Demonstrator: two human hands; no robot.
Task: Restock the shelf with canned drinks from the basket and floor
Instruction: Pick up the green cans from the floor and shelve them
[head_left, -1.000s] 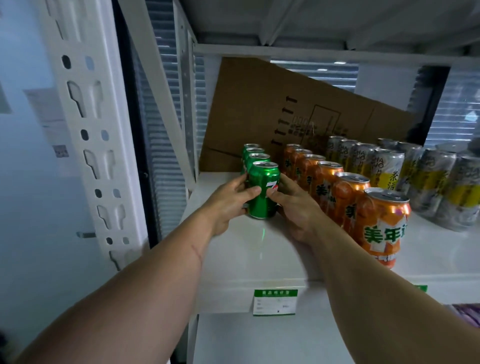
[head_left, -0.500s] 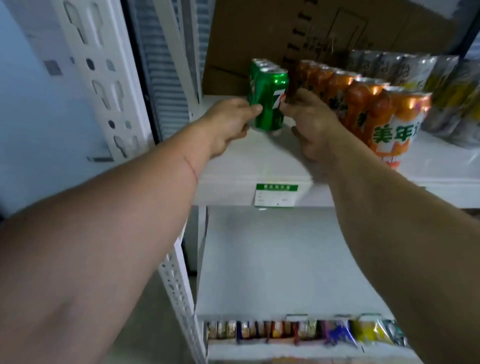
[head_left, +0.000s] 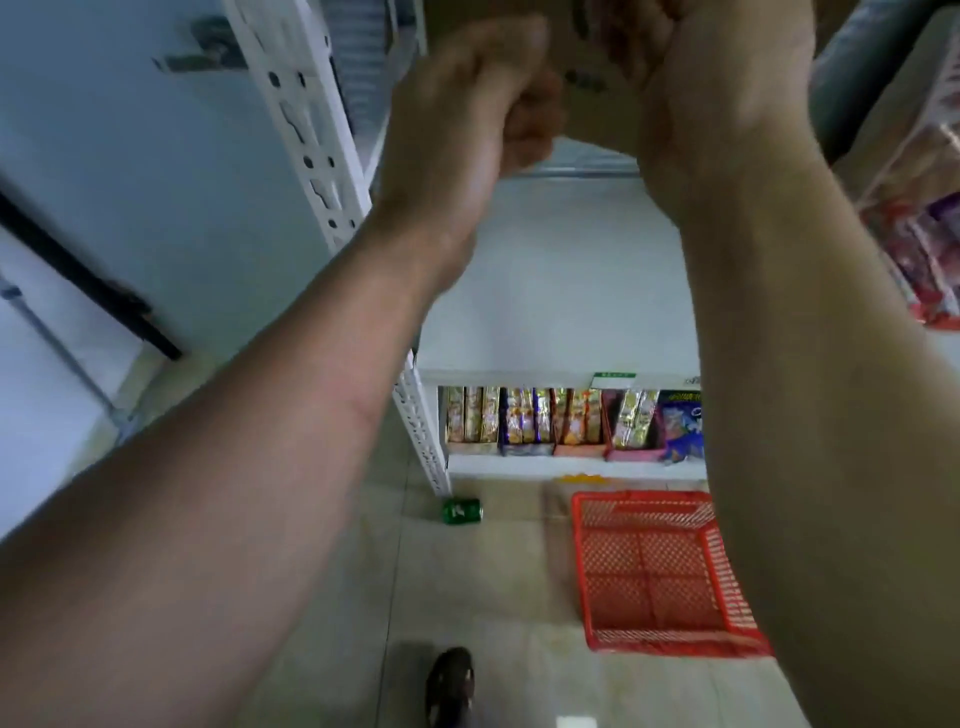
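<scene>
Half a second earlier we had both hands on the front green can in its row on the drinks shelf. By this moment the view had swung down to the floor and that shelf was out of frame, so we judged that can placed. Both arms were raised at the top of the frame. The left hand (head_left: 467, 98) had its fingers loosely curled and appeared to hold nothing, though blur limited certainty. The right hand (head_left: 696, 67) was cut off at the frame edge; we could not tell its fingers' state. The red basket (head_left: 649, 642) on the floor looked empty. One green can (head_left: 462, 511) lay on its side near the shelf upright (head_left: 421, 431), presumably next to collect.
</scene>
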